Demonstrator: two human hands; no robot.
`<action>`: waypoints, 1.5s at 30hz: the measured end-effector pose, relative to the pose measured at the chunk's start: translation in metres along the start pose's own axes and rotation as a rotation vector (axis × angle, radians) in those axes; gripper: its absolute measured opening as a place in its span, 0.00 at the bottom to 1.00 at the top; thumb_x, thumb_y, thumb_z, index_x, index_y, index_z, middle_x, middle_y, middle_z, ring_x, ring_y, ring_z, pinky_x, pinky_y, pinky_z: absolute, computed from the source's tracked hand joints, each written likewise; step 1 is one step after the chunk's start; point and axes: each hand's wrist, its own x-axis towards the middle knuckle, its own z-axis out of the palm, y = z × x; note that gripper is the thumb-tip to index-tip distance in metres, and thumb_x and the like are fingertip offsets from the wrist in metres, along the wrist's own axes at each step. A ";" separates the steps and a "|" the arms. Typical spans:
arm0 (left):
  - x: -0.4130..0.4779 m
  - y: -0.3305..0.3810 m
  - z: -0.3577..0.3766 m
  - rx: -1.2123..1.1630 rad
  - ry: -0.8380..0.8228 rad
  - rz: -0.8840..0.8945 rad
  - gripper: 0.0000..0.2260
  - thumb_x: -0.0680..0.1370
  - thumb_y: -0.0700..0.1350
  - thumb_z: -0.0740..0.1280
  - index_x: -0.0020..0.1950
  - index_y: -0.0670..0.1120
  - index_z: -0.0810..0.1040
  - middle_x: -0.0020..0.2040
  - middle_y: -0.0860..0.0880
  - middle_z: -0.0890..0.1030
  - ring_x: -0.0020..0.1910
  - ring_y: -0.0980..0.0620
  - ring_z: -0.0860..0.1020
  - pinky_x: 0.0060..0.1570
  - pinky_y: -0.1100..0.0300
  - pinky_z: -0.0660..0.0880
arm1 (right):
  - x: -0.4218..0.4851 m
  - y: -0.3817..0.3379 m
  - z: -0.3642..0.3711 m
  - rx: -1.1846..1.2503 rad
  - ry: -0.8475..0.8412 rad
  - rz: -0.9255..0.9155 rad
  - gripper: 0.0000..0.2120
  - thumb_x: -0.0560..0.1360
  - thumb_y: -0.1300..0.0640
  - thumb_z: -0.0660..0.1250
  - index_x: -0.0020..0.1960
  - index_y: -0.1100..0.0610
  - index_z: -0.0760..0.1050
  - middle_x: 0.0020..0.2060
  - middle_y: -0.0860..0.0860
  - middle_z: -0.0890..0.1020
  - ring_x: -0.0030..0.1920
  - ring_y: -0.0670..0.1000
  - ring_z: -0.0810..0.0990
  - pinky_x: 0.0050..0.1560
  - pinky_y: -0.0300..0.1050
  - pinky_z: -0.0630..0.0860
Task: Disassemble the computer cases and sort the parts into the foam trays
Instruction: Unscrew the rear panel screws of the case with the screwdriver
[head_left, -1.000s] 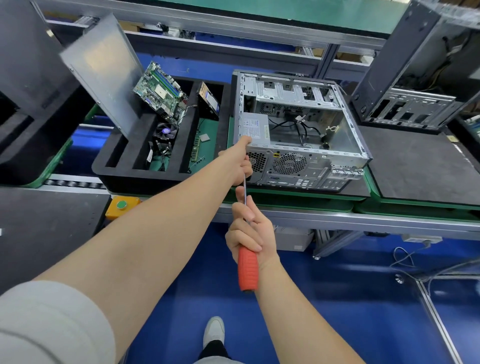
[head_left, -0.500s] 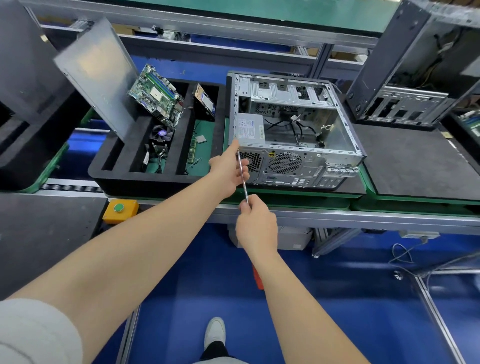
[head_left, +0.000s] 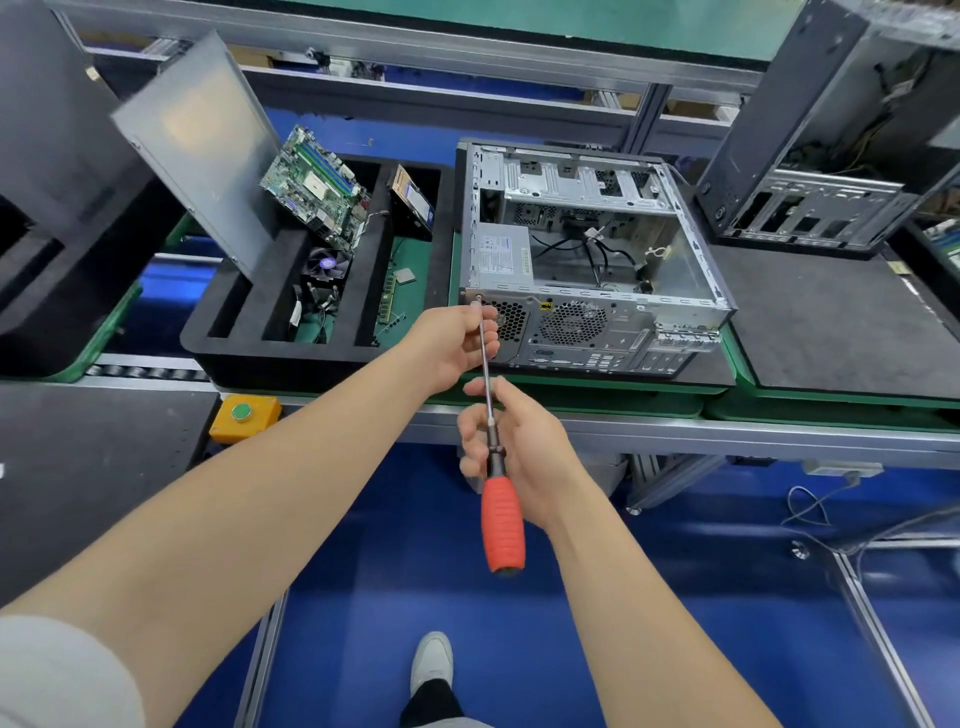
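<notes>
**A:** Where's the job at?

**B:** Computer case (head_left: 613, 338) lies on its side on the bench, open side up, just right of the foam tray (head_left: 244, 358). Side panel (head_left: 202, 145) is off and leans in the tray's left slot. Motherboard (head_left: 317, 187) stands tilted in the next slot, with the cooler fan (head_left: 327, 265) below it. A memory stick (head_left: 387, 301) and a small chip (head_left: 405, 275) lie in the right compartment, and a flat drive or card (head_left: 413, 200) is propped at its far end.

**A:** What's left in the shell?

**B:** Power supply (head_left: 504, 254) is in the near left corner, and loose cables (head_left: 597, 249) run across the floor of the case. The drive cage at the back looks bare, though part of it is hidden.

**A:** Hands?

**B:** Right hand (head_left: 524, 447) is wrapped round the screwdriver (head_left: 501, 519) where the shaft meets the red handle. Left hand (head_left: 447, 348) pinches the shaft up near the tip to steady it. The tip is at a screw (head_left: 478, 298) on the rear panel's top left corner, beside the power supply.

**A:** So, well past halfway on this unit?

**B:** My read, yes. The supply's screws come next, then lift it out, then the cables. A second case (head_left: 810, 208) stands tilted to the right, and I can't tell from here how far that one is stripped.
</notes>
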 end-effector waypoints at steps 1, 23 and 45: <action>0.000 0.001 -0.001 -0.012 -0.014 -0.009 0.12 0.87 0.41 0.58 0.51 0.40 0.78 0.38 0.47 0.77 0.30 0.54 0.76 0.31 0.63 0.78 | 0.001 0.002 0.003 0.164 -0.041 0.044 0.07 0.85 0.53 0.61 0.57 0.57 0.72 0.33 0.55 0.76 0.24 0.49 0.69 0.21 0.40 0.69; 0.001 0.004 0.004 -0.330 -0.103 -0.166 0.11 0.87 0.36 0.54 0.53 0.39 0.75 0.35 0.48 0.72 0.26 0.57 0.65 0.23 0.68 0.64 | 0.012 0.002 0.000 -0.326 0.088 -0.097 0.09 0.88 0.52 0.57 0.58 0.58 0.69 0.34 0.63 0.83 0.19 0.52 0.70 0.21 0.40 0.70; 0.008 0.002 0.000 -0.151 -0.051 -0.053 0.12 0.82 0.44 0.65 0.59 0.37 0.81 0.47 0.40 0.84 0.36 0.47 0.85 0.37 0.56 0.82 | 0.022 -0.003 0.013 -1.484 0.556 -0.200 0.04 0.88 0.56 0.55 0.62 0.55 0.63 0.43 0.55 0.71 0.37 0.53 0.72 0.33 0.48 0.65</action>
